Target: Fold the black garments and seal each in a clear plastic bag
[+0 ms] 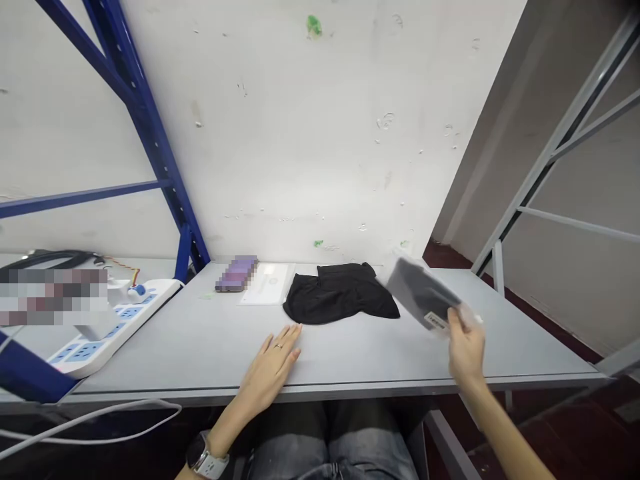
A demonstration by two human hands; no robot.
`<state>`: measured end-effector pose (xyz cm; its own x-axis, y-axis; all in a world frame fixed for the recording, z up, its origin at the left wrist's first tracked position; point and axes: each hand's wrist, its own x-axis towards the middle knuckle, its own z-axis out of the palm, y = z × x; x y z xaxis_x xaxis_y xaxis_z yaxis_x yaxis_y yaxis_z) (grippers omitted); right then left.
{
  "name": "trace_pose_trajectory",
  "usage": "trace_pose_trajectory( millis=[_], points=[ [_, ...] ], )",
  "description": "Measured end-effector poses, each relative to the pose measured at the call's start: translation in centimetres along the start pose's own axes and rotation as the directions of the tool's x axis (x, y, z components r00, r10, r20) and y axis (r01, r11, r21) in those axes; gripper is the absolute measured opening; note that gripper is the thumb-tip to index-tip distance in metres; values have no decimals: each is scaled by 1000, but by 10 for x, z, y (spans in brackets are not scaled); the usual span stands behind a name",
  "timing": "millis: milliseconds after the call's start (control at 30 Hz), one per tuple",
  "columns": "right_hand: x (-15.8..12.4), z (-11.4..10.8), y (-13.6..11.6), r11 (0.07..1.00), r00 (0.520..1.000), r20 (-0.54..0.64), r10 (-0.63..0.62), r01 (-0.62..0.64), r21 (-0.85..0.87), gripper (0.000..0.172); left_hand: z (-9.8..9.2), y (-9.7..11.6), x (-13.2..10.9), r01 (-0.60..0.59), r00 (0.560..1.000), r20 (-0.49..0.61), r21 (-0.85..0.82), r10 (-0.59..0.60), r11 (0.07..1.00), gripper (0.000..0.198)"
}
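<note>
My left hand (273, 367) lies palm down near the table's front edge, fingers spread, with a ring on one finger and nothing held. My right hand (466, 343) pinches the lower right corner of a clear plastic bag (420, 293) with something dark and flat inside and a small white label on it. The bag is tilted above the right part of the table and is slightly blurred. Between the hands, farther back, a black cloth (340, 293) lies crumpled, just beyond my left fingertips.
A purple phone-like object (237, 274) and a white sheet (267, 284) lie at the back of the grey table (200, 353). On the left are a white power strip (120, 327), cables and a blue metal frame (150, 127). A white wall (310, 133) stands behind.
</note>
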<state>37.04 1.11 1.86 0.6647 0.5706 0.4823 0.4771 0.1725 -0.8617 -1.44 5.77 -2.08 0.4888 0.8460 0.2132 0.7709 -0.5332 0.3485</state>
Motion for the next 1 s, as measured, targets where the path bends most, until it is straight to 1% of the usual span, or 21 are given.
trace_pose_trajectory(
  millis=[67, 100, 133, 167, 200, 267, 333, 433, 467, 500, 533, 567, 600, 633, 667, 700, 733, 767, 867, 900, 1000],
  points=[
    [39, 5, 8, 991, 979, -161, -127, 117, -71, 48, 1, 0, 0, 0, 1000, 10, 27, -1, 1000, 51],
    [57, 10, 13, 970, 965, -146, -217, 195, -147, 47, 1, 0, 0, 0, 1000, 15, 37, 0, 999, 51],
    [73, 18, 19, 931, 956, -65, -285, 260, -257, 49, 1, 0, 0, -2, 1000, 17, 47, 2, 999, 51],
    [86, 26, 25, 864, 949, 48, -311, 304, -402, 53, 1, 0, 0, -7, 1000, 21, 56, 6, 998, 51],
    [96, 34, 32, 776, 940, 168, -297, 340, -531, 56, 0, 1, 0, -9, 1000, 22, 65, 8, 998, 51],
    [107, 50, 47, 704, 923, 292, -249, 380, -600, 57, -1, 1, 1, -7, 1000, 9, 83, 6, 996, 51],
    [106, 61, 57, 685, 912, 344, -222, 397, -611, 56, -2, 2, 5, -6, 999, -38, 98, 10, 995, 48],
    [88, 67, 59, 642, 885, 383, -265, 458, -615, 61, -4, 3, 18, -23, 991, -128, 110, 37, 994, 43],
    [79, 68, 56, 623, 865, 403, -297, 496, -605, 61, -4, 4, 24, -29, 989, -143, 115, 46, 993, 43],
    [68, 68, 53, 599, 831, 443, -337, 552, -579, 61, -4, 5, 31, -36, 988, -143, 121, 53, 992, 43],
    [57, 68, 49, 573, 777, 507, -374, 623, -533, 59, -3, 6, 38, -43, 990, -129, 127, 59, 991, 43],
    [46, 69, 45, 546, 704, 587, -400, 698, -464, 56, -3, 7, 45, -48, 993, -103, 134, 62, 990, 44],
    [36, 69, 42, 526, 612, 676, -411, 765, -372, 53, -2, 8, 50, -51, 996, -70, 141, 61, 989, 44],
    [26, 70, 40, 520, 525, 752, -399, 805, -286, 51, -2, 8, 54, -54, 997, -41, 147, 61, 988, 43],
    [17, 70, 38, 527, 451, 810, -376, 823, -214, 50, -2, 9, 55, -59, 998, -20, 151, 63, 987, 42],
    [9, 69, 37, 547, 407, 847, -343, 819, -172, 49, -2, 9, 55, -68, 997, -10, 154, 70, 986, 41],
    [2, 66, 35, 575, 395, 866, -308, 802, -162, 48, -3, 8, 51, -82, 996, -9, 155, 84, 985, 39],
    [-4, 62, 34, 602, 399, 874, -278, 782, -165, 47, -5, 8, 45, -102, 994, -14, 153, 105, 983, 38],
    [-22, 41, 26, 648, 408, 882, -238, 742, -169, 49, -16, 4, 13, -170, 985, -12, 131, 173, 977, 38],
    [-30, 30, 23, 654, 397, 887, -236, 740, -157, 50, -20, 3, -1, -188, 982, -6, 119, 190, 975, 39],
    [-54, -4, 16, 648, 337, 906, -256, 755, -98, 55, -30, -3, -42, -227, 974, 18, 92, 226, 970, 45]
  ],
)
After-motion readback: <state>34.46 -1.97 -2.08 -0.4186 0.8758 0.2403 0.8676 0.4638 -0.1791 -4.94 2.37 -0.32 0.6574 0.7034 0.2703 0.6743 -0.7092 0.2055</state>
